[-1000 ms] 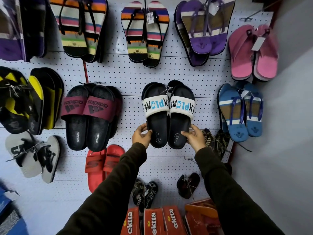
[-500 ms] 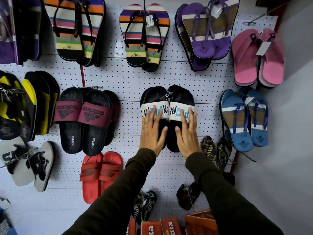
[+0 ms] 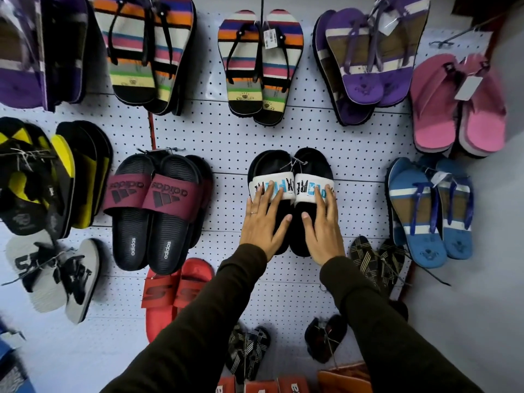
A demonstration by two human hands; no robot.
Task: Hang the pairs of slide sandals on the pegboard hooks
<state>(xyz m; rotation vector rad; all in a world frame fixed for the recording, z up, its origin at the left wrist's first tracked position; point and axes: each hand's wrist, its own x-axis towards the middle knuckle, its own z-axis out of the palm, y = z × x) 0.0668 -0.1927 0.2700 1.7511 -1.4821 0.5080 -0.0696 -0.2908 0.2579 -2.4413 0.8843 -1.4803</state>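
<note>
Both hands lie flat and open, gripping nothing: left hand (image 3: 262, 224) and right hand (image 3: 323, 226) press the black slide sandals with white straps (image 3: 292, 171), which hang long-ways up the white pegboard (image 3: 226, 137).

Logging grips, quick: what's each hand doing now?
Left hand: open, flat on the black-and-white slides.
Right hand: open, flat on the same pair.

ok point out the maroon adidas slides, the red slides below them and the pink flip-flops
maroon adidas slides (image 3: 173, 195): head view, on the maroon strap of the front right-hand slide
red slides (image 3: 158, 293): head view, on the strap of the left-hand slide
pink flip-flops (image 3: 433, 109): head view, on the footbed of the left-hand one
</note>
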